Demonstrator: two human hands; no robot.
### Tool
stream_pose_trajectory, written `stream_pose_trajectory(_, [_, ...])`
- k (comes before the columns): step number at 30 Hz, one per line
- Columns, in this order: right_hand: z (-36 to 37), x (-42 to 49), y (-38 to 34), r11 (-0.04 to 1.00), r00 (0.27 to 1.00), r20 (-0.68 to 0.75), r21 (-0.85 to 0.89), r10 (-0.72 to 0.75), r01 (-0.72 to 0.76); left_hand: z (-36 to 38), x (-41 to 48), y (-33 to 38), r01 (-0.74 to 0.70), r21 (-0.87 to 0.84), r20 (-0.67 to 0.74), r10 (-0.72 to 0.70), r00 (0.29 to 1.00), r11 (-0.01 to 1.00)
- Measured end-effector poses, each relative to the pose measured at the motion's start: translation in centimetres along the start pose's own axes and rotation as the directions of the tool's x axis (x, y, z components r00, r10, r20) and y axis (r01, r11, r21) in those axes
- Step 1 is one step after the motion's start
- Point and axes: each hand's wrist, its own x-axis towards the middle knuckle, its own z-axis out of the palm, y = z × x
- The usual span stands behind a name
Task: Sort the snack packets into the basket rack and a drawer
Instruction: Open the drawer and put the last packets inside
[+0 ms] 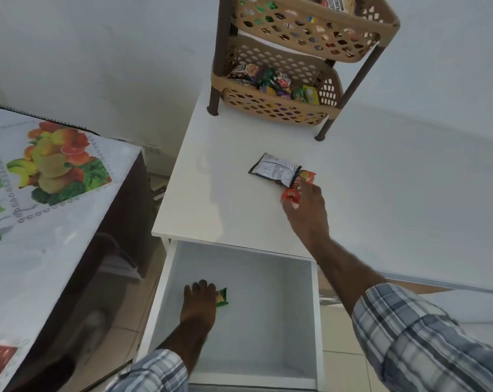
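Note:
My left hand [198,302] reaches down into the open white drawer [268,321] and holds a small green packet [222,297] near the drawer floor. On the white tabletop [211,193] my right hand [307,210] pinches a red packet [290,197]. Another red packet [306,176] and a black-and-white packet [273,168] lie just beyond its fingers. The tan basket rack [296,108] stands at the back of the table with several packets in its lower and upper baskets.
A cabinet covered by a fruit-print cloth [47,193] stands to the left of the table, with a narrow gap between them. White walls close off the back. Tiled floor shows beside the drawer on the right.

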Motion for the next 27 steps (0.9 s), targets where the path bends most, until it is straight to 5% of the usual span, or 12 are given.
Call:
stream_pose_trajectory(3, [0.4, 2.8, 0.0, 0.961, 0.969, -0.024, 0.135, 0.246, -0.241, 2.0, -0.4, -0.6, -0.025, 0.028, 0.061, 0.023, 0.998, 0.999])
stream_pose_trajectory(10, [2.0, 6.1, 0.1, 0.863, 0.880, 0.060, 0.173, 0.471, -0.474, 0.7, -0.9, -1.0, -0.039, -0.062, 0.143, 0.048, 0.989, 0.997])
stream_pose_trajectory(16, [1.9, 5.8, 1.4, 0.716, 0.811, 0.105, 0.415, 0.575, -0.561, -5.6, -1.7, -0.4, -0.165, -0.286, -0.106, 0.140, 0.984, 0.944])
stream_pose_trajectory(21, [0.0, 0.7, 2.4, 0.556, 0.761, 0.112, 0.617, 0.639, -0.557, -12.9, -4.8, 1.4, -0.342, -0.627, -0.391, 0.096, 0.915, 0.700])
stream_pose_trajectory(24, [-0.8, -4.4, 2.1, 0.530, 0.768, 0.064, 0.687, 0.638, -0.497, -17.7, -5.5, 2.7, -0.330, -0.807, -0.373, 0.010, 0.928, 0.490])
stream_pose_trajectory(27, [-0.7, -9.5, 0.6, 0.582, 0.848, 0.060, 0.702, 0.527, -0.412, -21.6, -5.2, 4.1, -0.239, -0.957, -0.253, -0.066, 0.965, 0.164])
